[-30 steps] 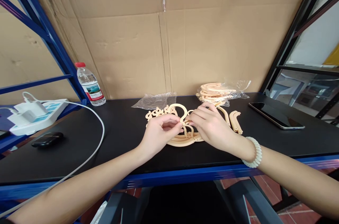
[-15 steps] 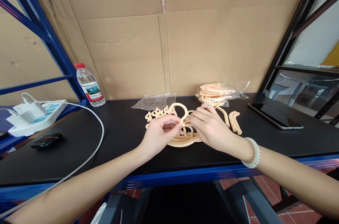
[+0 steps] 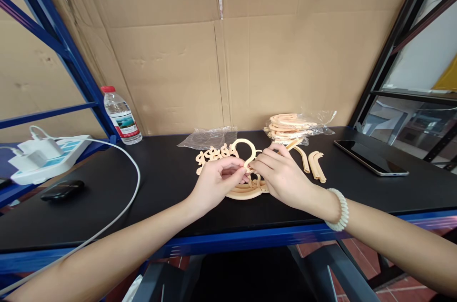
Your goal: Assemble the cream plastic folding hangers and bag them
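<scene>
A pale, wood-coloured hook-shaped piece (image 3: 244,141) is up in front of the person, above the middle of the table (image 3: 160,187), its bend facing away from them and its lower end between the two hands. The left hand (image 3: 217,180) grasps that lower end, thumb against fingers. The right hand (image 3: 285,173) comes in from the other side with its fingers bent and their tips at the same end; from here I can't tell whether it grips the hook too or some smaller part, because the knuckles cover it. Below the hands lie more curved pieces (image 3: 246,193), partly hidden. Just beyond the left hand is a cluster of small knobbly pieces (image 3: 213,152), with a crumpled clear bag (image 3: 209,138) behind them. Past the right hand a slat (image 3: 294,143) juts out at a slant; next to it lie a loose curved arm (image 3: 303,159) and a pair of bent bars (image 3: 316,166), and behind these sits a filled plastic bag (image 3: 294,125). Farther right is a phone (image 3: 371,156). Over on the left stand a red-capped water bottle (image 3: 123,121), a white power strip (image 3: 53,161) with plugs in it, and a black rounded object (image 3: 63,190), while cardboard (image 3: 171,73) walls the back.
</scene>
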{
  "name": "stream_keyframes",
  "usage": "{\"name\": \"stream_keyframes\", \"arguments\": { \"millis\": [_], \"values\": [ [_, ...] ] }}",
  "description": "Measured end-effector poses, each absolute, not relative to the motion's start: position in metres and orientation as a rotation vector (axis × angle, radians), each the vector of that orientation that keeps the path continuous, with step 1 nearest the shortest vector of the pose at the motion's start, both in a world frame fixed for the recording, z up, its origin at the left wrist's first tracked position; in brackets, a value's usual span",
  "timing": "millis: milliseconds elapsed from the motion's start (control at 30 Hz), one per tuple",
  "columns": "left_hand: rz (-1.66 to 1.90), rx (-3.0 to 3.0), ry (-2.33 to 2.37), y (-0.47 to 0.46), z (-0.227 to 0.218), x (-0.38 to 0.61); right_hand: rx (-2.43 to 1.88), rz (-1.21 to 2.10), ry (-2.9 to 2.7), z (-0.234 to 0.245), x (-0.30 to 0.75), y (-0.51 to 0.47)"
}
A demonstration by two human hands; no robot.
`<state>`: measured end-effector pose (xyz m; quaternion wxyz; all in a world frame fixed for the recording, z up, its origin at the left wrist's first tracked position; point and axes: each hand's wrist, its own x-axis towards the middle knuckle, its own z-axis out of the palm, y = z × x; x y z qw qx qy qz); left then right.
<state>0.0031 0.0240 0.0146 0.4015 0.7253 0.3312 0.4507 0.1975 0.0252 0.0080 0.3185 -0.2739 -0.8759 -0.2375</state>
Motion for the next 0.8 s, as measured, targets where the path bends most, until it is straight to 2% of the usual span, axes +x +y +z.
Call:
{"name": "stream_keyframes", "arguments": {
  "millis": [600, 800],
  "values": [
    [1.136, 1.897, 0.863, 0.023, 0.0148, 0.002, -0.76, -0.563, -2.346, 0.0101, 0.2006, 0.0241],
    [1.125, 1.899, 0.863, 0.0241, 0.0174, 0.0011, -0.717, -0.428, -2.295, 0.0115, 0.2023, 0.024]
  ]
}}
